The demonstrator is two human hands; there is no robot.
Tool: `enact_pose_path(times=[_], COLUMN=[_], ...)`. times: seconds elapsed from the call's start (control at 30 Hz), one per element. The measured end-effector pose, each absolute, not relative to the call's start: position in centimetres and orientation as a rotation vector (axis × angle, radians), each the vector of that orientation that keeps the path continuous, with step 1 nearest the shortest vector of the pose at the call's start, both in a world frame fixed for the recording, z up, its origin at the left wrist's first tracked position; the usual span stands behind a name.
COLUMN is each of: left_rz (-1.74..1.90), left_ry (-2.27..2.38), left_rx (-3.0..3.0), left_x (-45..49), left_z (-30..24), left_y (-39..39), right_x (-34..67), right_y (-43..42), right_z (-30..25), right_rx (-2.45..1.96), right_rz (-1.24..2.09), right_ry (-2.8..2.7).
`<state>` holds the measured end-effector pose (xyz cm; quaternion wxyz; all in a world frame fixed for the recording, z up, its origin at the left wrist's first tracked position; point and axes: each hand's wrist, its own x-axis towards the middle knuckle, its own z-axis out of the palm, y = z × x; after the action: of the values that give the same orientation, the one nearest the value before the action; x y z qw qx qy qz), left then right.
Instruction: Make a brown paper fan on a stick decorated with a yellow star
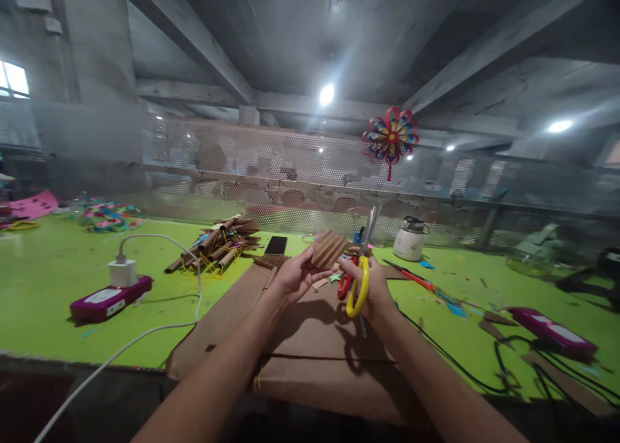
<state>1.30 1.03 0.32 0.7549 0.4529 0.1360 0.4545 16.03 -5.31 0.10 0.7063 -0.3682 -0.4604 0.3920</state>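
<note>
A small piece of pleated brown paper (329, 248) is pinched at its left edge by my left hand (298, 276), above the brown sheet (310, 330). In my right hand (375, 291) are scissors (358, 288) with yellow and red handles, their blades pointing up and away. My right thumb and fingers come up to the pleated paper's right edge; whether they grip it too I cannot tell. Below the hands, the brown sheet lies over the table edge and carries their shadows. A pleated brown fan (272, 261) lies behind my left hand.
Rolled brown paper pieces with yellow threads (217, 246) are heaped left of a phone (276, 245). Purple power strips (111, 299) with cables lie on both sides. A white flask (409, 241) and a red-handled tool (411, 275) are at right. A mesh panel (300, 165) stands behind.
</note>
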Motion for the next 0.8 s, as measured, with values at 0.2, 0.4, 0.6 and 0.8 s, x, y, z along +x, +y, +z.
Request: enact_pose_path(times=[0.2, 0.4, 0.6, 0.8], left_rz=[0.881, 0.728, 0.836, 0.645], left_ry=[0.280, 0.327, 0.417, 0.425], left_rx=[1.031, 1.136, 1.203, 1.500], left_x=[1.6, 1.2, 0.8, 1.4], left_z=[0.0, -0.1, 0.5, 0.3], left_y=[0.3, 0.1, 0.5, -0.3], right_x=[16.4, 18.1, 20.4, 20.5], right_y=[-3.9, -4.8, -6.4, -6.5], right_z=[-0.1, 1.6, 3.4, 4.4], right_rx=[-0.764, -0.816, -0.982, -1.256], right_rz=[0.687, 0.639, 0.998, 0.941], right_ry=[-0.967, -1.023, -1.393, -1.735])
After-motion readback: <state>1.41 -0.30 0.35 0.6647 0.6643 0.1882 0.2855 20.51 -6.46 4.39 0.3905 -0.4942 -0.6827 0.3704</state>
